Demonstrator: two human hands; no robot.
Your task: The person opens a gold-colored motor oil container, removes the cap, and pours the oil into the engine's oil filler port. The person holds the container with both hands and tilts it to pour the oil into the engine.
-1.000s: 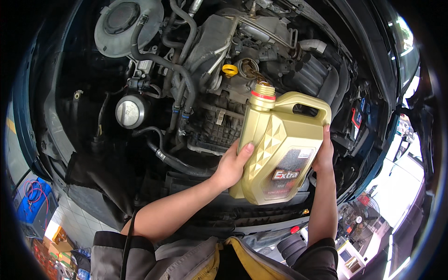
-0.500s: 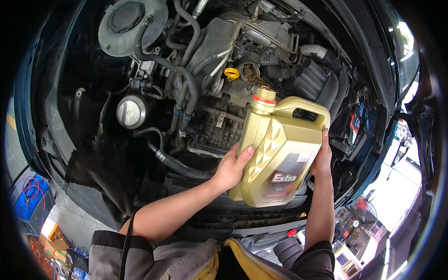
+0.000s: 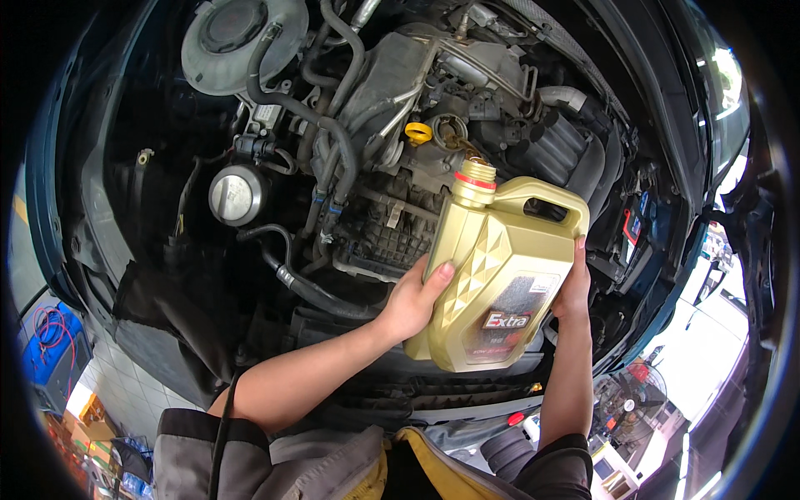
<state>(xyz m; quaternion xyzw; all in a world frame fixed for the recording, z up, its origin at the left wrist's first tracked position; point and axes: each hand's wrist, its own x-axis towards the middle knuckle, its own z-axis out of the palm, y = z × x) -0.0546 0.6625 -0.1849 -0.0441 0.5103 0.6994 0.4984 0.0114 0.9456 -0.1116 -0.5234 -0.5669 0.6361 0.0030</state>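
Observation:
A gold plastic oil jug with a handle and an open neck with a red ring is held over a car engine bay, tilted so its neck points at the open round oil filler hole. My left hand grips the jug's left side near its base. My right hand presses against its right side below the handle. A yellow dipstick handle sits just left of the filler hole.
The engine fills the upper middle, with black hoses across it. A round grey reservoir cap sits at left, and a larger grey round housing at top left. The car's dark blue front edge runs under my arms.
The jug and both hands have shifted slightly down and right in the picture, and the jug's neck stays aimed at the filler hole. My grip is unchanged.

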